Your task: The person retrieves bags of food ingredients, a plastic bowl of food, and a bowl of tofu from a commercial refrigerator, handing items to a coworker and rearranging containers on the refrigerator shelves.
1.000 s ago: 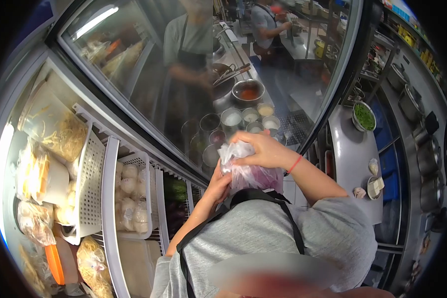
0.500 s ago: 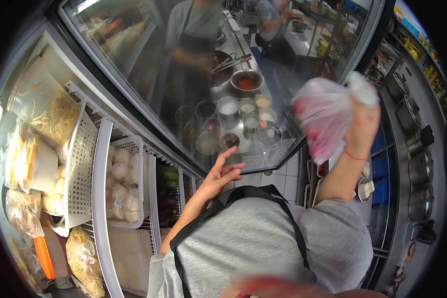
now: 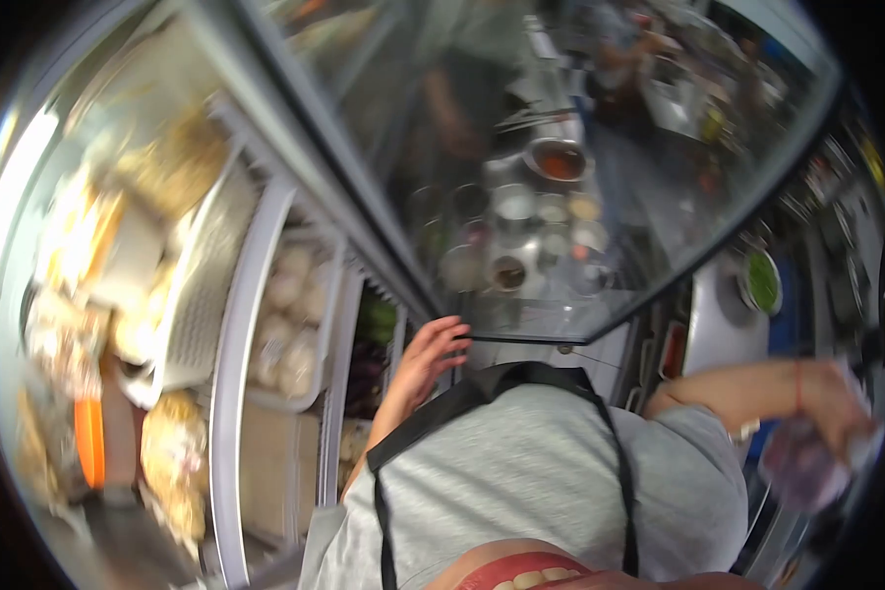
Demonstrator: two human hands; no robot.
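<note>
On the far right, my right hand [image 3: 836, 413] is closed around the top of a clear plastic bag [image 3: 804, 470]. The bag hangs down with pinkish-purple contents, blurred by motion. My left hand [image 3: 431, 356] is by the lower corner of the fridge's glass door [image 3: 521, 315], fingers stretched and slightly apart, holding nothing. Whether its fingertips touch the door frame I cannot tell. Beside this hand, the opened fridge has a white basket [image 3: 298, 324] of round white items in bags.
On the left, fridge shelves bear a perforated white basket [image 3: 202, 285] and bagged food [image 3: 174, 452]. Through the glass stand a bowl of red liquid [image 3: 559, 160], several small containers and a blurred person. A bowl of chopped greens [image 3: 760, 282] sits on the right counter.
My right hand has swung the plastic bag from in front of the glass door down and outward to the far right. My left hand stays by the door; the view has shifted.
</note>
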